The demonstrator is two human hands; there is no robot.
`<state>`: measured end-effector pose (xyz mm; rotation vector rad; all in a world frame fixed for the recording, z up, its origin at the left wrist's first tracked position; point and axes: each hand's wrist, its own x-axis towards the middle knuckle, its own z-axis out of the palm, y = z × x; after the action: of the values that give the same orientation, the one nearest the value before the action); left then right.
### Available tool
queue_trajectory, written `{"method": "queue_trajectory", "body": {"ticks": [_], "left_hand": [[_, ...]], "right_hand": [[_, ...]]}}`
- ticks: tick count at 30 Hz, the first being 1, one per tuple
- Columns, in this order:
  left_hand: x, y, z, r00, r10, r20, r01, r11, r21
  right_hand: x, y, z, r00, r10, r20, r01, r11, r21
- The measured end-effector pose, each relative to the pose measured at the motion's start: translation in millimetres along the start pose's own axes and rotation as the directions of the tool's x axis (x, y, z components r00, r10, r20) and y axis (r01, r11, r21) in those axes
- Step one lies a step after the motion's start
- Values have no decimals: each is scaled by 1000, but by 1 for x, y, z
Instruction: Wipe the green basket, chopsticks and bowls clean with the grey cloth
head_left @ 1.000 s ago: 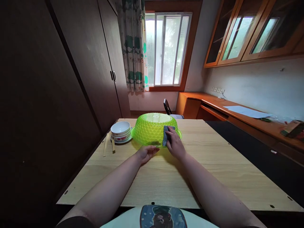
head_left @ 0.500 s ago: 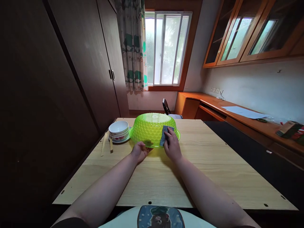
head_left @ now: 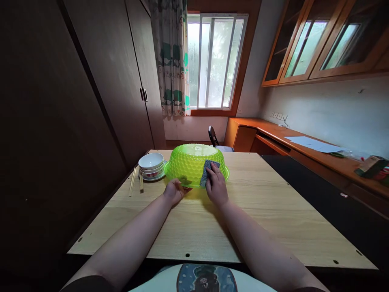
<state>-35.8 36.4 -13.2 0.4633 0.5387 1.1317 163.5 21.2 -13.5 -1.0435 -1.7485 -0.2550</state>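
Observation:
A bright green translucent plastic basin [head_left: 190, 166] with a dimpled wall lies upside down over the wooden table, its near rim lifted a little. My left hand [head_left: 175, 192] grips that near rim, some fingers hidden beneath it. Pressed flat against the front right of the wall is a grey patterned cloth [head_left: 205, 172]. My right hand [head_left: 216, 185] holds this cloth with its fingers on top. The inside of the basin is faced away from me.
Left of the basin, stacked white bowls [head_left: 151, 161] stand on a plate [head_left: 154, 177], with chopsticks [head_left: 132, 182] beside them. The wooden table [head_left: 194, 227] reaches toward a chair [head_left: 212, 136]. Papers [head_left: 314, 144] lie on the desk at right.
My right hand and the cloth have slid slightly left along the basin's wall. My left hand keeps its hold on the rim. The view has shifted a little.

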Motion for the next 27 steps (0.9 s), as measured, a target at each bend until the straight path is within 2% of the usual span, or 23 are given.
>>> {"method": "queue_trajectory", "body": {"ticks": [10, 16, 18, 23, 27], "left_hand": [[0, 2, 0, 1000, 11, -10, -11, 1000, -6], [-4, -1, 9, 994, 98, -43, -102, 990, -97], [-7, -7, 12, 993, 119, -21, -121, 987, -102], [-10, -23, 17, 990, 8, 144, -11, 1000, 21], [-8, -27, 14, 996, -11, 91, 4, 997, 79]], "right_hand": [[-1, -1, -2, 1000, 4, 7, -4, 1000, 29], [-1, 0, -2, 999, 8, 38, -10, 999, 48], [-1, 1, -2, 999, 12, 42, -14, 999, 50], [0, 2, -2, 998, 9, 63, -12, 999, 49], [3, 6, -3, 995, -11, 103, 7, 999, 38]]}}
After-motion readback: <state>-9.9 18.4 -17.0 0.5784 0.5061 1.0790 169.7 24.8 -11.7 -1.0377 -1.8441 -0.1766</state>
